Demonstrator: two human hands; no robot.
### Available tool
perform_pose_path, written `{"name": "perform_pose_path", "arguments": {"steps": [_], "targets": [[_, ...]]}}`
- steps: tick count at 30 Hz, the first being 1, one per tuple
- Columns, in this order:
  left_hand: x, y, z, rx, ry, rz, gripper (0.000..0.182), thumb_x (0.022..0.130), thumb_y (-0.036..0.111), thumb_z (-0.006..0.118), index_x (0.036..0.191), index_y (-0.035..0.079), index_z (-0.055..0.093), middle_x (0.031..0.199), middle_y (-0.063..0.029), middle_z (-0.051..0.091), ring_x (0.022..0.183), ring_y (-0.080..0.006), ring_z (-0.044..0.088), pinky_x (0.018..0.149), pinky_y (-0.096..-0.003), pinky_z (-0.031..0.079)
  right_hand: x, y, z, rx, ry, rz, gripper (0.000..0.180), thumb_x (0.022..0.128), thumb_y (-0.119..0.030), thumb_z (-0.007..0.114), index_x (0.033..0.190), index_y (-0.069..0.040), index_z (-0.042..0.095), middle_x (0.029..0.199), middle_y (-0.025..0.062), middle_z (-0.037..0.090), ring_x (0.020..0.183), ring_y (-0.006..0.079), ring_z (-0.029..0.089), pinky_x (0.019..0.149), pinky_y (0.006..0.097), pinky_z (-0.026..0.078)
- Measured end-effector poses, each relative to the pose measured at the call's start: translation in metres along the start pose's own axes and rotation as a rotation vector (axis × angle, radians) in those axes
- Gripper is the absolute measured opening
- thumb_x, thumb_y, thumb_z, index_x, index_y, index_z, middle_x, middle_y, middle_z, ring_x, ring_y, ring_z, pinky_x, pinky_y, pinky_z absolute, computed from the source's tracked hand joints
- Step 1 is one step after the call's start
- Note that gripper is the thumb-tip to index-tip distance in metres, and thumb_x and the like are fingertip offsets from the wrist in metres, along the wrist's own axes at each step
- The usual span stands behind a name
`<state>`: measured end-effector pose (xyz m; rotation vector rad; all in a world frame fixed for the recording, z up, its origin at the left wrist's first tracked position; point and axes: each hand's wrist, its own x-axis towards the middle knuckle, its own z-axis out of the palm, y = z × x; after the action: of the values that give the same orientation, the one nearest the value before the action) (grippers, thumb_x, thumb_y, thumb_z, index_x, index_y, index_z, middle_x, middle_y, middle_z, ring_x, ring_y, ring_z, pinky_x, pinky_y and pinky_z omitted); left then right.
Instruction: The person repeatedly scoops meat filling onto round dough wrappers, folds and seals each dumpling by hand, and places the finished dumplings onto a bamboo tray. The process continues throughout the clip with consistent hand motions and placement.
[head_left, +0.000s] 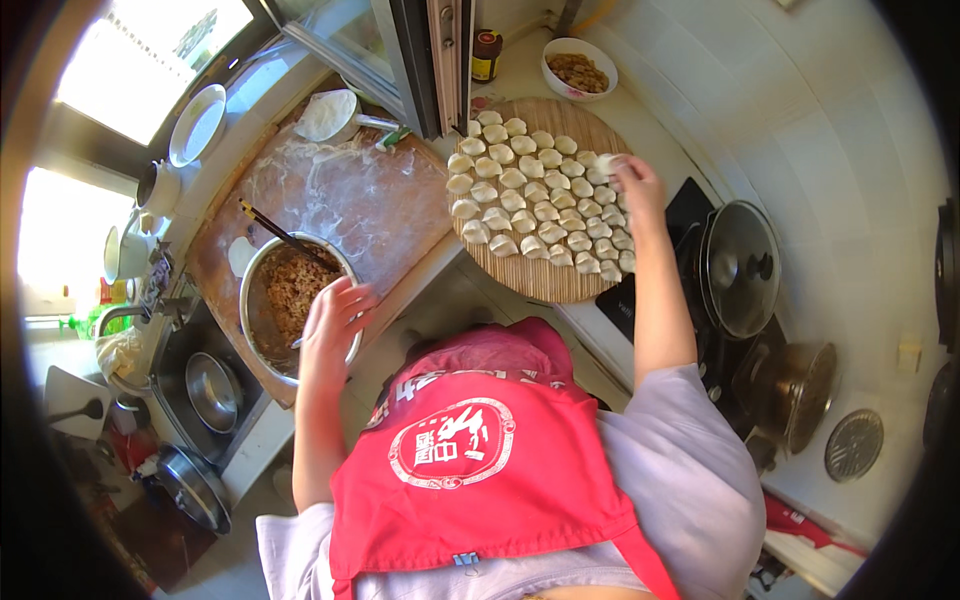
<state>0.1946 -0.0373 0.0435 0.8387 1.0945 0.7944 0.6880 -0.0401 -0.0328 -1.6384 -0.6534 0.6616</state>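
My right hand (636, 180) is over the right side of a round mat of thin slats (517, 274), its fingers on a folded dumpling (604, 163). Rows of pleated dumplings (535, 192) cover much of that mat. My left hand (337, 311), a little blurred, hovers at the near right rim of a metal bowl (250, 319), with its fingers spread. Minced filling (292, 289) lies in the bowl, and dark chopsticks (274, 229) lean in it. Beside the bowl, a round dough wrapper (241, 256) lies on the floured wooden board (409, 202).
Flour fills a handled scoop or pan (328, 116) at the board's back. An open window frame (442, 67) stands between board and mat. Behind the mat are a bowl of food (577, 71) and a jar (486, 56). A lidded pan (741, 266) sits right; a sink (184, 382) is left.
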Motion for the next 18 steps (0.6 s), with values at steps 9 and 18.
{"name": "perform_pose_path", "arguments": {"steps": [9, 18], "targets": [[-0.088, -0.009, -0.106, -0.022, 0.608, 0.151, 0.039, 0.101, 0.028, 0.051, 0.132, 0.004, 0.048, 0.122, -0.0110, 0.061, 0.107, -0.0200, 0.061, 0.094, -0.0324, 0.048, 0.133, 0.033, 0.097, -0.284, -0.217, -0.047, 0.021, 0.087, -0.017, 0.064, 0.100, -0.002, 0.071, 0.086, 0.0099, 0.072, 0.077, 0.0182, 0.069, 0.071, 0.0301, 0.052], [-0.115, -0.020, -0.092, 0.015, 0.729, 0.091, 0.034, 0.100, 0.022, 0.052, 0.130, 0.006, 0.049, 0.119, -0.0071, 0.062, 0.102, -0.0150, 0.062, 0.091, -0.0276, 0.048, 0.148, 0.069, 0.141, -0.722, -0.240, -0.285, 0.020, 0.085, -0.017, 0.065, 0.097, -0.003, 0.071, 0.089, 0.0176, 0.070, 0.084, 0.0312, 0.067, 0.076, 0.0387, 0.051]]}}
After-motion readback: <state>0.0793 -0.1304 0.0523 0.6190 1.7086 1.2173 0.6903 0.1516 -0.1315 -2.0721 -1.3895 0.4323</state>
